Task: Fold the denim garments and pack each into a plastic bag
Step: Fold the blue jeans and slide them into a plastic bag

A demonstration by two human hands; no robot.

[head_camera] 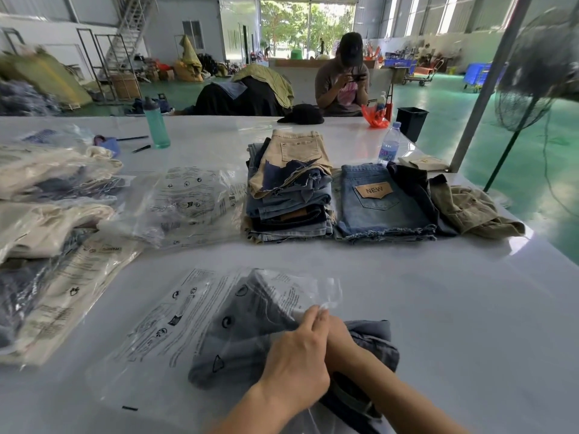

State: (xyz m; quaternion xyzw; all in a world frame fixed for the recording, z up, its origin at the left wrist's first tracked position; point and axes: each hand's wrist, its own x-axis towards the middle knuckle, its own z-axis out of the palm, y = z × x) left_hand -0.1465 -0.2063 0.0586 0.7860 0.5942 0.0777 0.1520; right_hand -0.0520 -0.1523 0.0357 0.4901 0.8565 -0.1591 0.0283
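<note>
At the near edge of the desk [407,292], the left hand [294,368] fingers [313,317] pinch the plastic bag [175,324] mouth; the right hand [340,335] fingers, mostly hidden, press the folded denim garment [372,339], half inside. Bagging step; next, push it fully in.

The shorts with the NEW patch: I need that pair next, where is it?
In the head view, the shorts with the NEW patch lie flat right of centre, between the stack of folded denim and a dark garment.
</note>
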